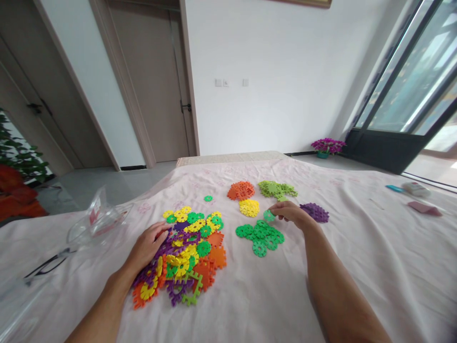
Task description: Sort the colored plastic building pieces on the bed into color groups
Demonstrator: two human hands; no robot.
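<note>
My left hand [150,242] rests at the left edge of a mixed pile of plastic pieces [182,238], its fingers loosely apart and touching the purple ones. The pile holds yellow and green notched discs plus orange, purple and lime toothed pieces. My right hand [288,212] pinches a green notched disc [269,216] between thumb and fingers. That disc is just above the far edge of a green disc group [260,247]. Near it lie a yellow disc group [249,208], an orange group [241,190], a lime group [276,189] and a purple group [314,212].
A lone green disc [208,198] lies beyond the mixed pile. Clear plastic packaging [102,224] and eyeglasses [50,264] are on the left of the cloth [271,305]. Several small items, including a pink one [424,208], lie at the far right.
</note>
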